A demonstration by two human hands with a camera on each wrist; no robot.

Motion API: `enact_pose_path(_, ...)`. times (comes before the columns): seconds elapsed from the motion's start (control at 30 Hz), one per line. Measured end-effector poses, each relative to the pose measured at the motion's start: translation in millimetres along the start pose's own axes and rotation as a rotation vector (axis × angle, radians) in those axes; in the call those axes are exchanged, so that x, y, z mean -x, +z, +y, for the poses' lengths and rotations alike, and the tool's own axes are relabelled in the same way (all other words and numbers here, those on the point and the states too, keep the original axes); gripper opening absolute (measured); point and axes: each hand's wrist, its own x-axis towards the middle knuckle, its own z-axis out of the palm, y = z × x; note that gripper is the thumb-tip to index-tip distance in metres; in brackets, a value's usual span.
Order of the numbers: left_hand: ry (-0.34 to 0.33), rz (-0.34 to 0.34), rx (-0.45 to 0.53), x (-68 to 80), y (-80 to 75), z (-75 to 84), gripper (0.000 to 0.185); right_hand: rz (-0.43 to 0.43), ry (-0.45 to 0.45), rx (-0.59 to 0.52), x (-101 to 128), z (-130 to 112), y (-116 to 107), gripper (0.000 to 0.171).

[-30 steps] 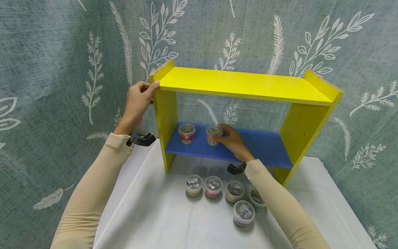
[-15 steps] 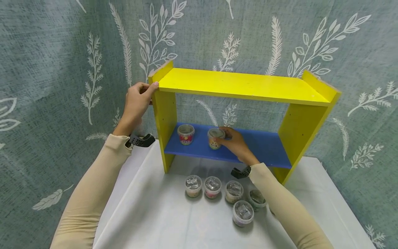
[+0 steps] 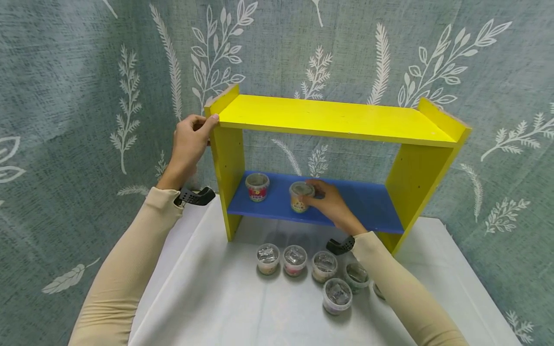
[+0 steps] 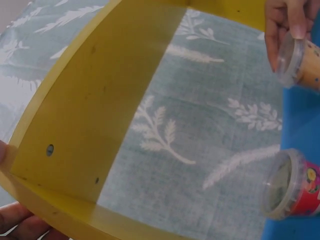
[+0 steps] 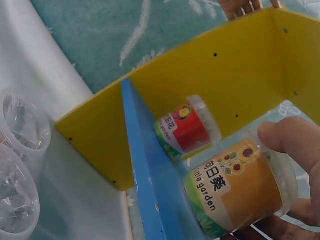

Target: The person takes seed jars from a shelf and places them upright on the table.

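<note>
A small shelf unit has yellow boards (image 3: 337, 115) on the top and sides and a blue lower shelf (image 3: 359, 199). My left hand (image 3: 190, 139) grips the upper front corner of its left side panel, thumb in front and fingers behind. On the blue shelf, my right hand (image 3: 330, 203) holds a clear-rimmed plastic cup with an orange sunflower label (image 5: 240, 187) by its upper part. The cup is upright, its base at the blue board. To its left stands a similar cup with a red label (image 3: 257, 190), apart from it and untouched.
Several plastic cups with silvery packets inside, such as the front one (image 3: 337, 295), stand on the white-covered table (image 3: 225, 307) before the shelf. My right sleeve (image 3: 402, 283) partly hides one. Patterned green-grey cloth (image 3: 277, 48) hangs behind.
My right hand has shifted the orange-labelled cup slightly rightward and toward the shelf's front edge. My left hand keeps its grip on the side panel. The red-labelled cup stays put.
</note>
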Motion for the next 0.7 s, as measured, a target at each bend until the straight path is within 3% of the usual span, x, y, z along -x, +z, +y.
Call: enact_pose_path(0.7,0.005,0.010,-0.002,-1.1,0.7,-2.3,0.054,-0.063,-0.035,-0.034,27,-11,-3,0.071)
